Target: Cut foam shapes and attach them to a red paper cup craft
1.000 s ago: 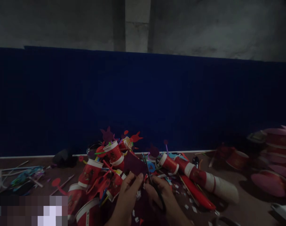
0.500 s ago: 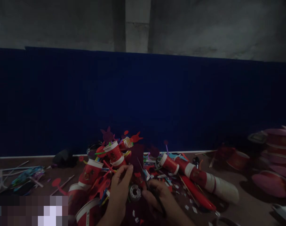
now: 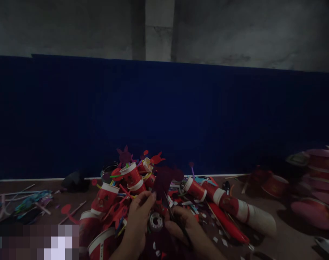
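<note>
My left hand (image 3: 136,222) pinches a dark purple piece of paper (image 3: 161,182) and holds it upright above the table. My right hand (image 3: 182,225) grips black scissors (image 3: 168,209), whose blades point up at the lower edge of that paper. A small roll of tape (image 3: 155,221) lies on the table between my two hands. Both hands hover over a heap of red paper cups (image 3: 129,173) stuck with coloured straws and paper shapes.
A long stack of red and white cups (image 3: 229,206) lies on its side to the right. Pink plates and red bowls (image 3: 316,180) stand far right. Straws and paper scraps (image 3: 23,204) litter the left. A dark blue wall panel (image 3: 164,115) runs behind the brown table (image 3: 286,234).
The purple paper has turned and risen, from a broad sheet above my fingers to a narrower upright piece. My left hand shifted left, uncovering the tape roll.
</note>
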Demonstrator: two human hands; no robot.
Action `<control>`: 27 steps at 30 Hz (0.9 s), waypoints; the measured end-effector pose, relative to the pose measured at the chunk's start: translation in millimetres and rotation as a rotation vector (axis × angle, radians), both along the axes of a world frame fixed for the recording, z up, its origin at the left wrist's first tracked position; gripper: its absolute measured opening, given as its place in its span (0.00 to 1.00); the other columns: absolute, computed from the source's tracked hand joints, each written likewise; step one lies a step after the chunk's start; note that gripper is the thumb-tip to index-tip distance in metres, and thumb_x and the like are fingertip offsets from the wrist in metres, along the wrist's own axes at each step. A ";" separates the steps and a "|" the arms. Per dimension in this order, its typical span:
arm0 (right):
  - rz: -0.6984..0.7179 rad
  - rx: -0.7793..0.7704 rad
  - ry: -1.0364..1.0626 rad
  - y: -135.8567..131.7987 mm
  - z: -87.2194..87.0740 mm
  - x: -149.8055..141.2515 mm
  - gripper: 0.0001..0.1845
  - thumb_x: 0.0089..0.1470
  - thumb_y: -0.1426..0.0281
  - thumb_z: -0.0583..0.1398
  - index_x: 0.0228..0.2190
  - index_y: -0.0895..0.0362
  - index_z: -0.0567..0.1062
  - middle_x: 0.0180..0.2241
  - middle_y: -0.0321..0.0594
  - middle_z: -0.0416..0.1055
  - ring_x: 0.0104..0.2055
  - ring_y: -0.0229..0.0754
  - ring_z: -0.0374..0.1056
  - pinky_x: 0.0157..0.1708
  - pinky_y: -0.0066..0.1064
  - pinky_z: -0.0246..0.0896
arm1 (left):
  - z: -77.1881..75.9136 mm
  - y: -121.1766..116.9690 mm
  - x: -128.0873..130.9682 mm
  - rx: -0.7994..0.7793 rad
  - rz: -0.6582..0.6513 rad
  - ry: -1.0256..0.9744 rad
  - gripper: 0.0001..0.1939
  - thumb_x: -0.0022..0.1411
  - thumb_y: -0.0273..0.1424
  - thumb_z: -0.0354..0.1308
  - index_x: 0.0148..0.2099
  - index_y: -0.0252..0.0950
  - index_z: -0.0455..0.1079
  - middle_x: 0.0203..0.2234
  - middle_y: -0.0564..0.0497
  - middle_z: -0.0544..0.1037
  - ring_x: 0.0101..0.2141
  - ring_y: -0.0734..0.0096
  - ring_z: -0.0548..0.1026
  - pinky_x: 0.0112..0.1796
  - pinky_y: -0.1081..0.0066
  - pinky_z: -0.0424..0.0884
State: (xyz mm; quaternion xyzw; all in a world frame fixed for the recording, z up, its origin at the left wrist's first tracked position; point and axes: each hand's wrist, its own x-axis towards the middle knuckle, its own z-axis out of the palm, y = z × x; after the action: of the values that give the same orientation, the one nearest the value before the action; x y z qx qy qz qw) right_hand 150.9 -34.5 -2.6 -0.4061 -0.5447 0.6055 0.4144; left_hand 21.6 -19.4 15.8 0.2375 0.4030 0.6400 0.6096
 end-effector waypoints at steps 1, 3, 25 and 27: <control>0.012 0.001 0.011 -0.5 1.9 0.2 0.22 0.38 0.53 0.64 0.21 0.58 0.66 0.14 0.26 0.58 0.14 0.27 0.50 0.14 0.20 0.46 | 0.8 -0.3 -0.1 0.003 0.007 0.006 0.12 0.40 0.30 0.67 0.25 0.34 0.66 0.15 0.59 0.71 0.18 0.80 0.68 0.22 0.80 0.64; 0.064 -0.013 0.020 -0.7 4.7 0.6 0.21 0.37 0.54 0.65 0.22 0.58 0.66 0.15 0.26 0.58 0.15 0.28 0.50 0.15 0.20 0.47 | 2.0 -1.0 0.0 0.004 0.017 0.015 0.12 0.40 0.30 0.67 0.24 0.34 0.66 0.15 0.59 0.71 0.18 0.80 0.68 0.23 0.80 0.64; 0.051 0.043 -0.142 6.1 -0.8 7.6 0.17 0.39 0.58 0.64 0.22 0.59 0.67 0.16 0.27 0.58 0.17 0.30 0.51 0.16 0.22 0.46 | -0.9 -2.9 -0.1 -0.015 -0.071 0.062 0.11 0.41 0.31 0.65 0.23 0.34 0.64 0.14 0.57 0.71 0.17 0.78 0.67 0.21 0.78 0.62; 0.039 0.028 -0.145 6.7 -3.1 7.6 0.18 0.38 0.57 0.64 0.22 0.58 0.67 0.16 0.27 0.58 0.16 0.29 0.51 0.15 0.21 0.47 | -1.2 -2.5 -0.5 -0.011 -0.067 0.052 0.11 0.41 0.31 0.65 0.23 0.34 0.64 0.14 0.57 0.71 0.18 0.78 0.67 0.22 0.78 0.62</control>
State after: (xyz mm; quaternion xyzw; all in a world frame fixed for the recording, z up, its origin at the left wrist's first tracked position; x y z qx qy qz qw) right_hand 158.5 -27.8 -5.7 -0.4323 -0.5895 0.5750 0.3674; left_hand 21.1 -21.8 14.5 0.2641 0.4139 0.6105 0.6215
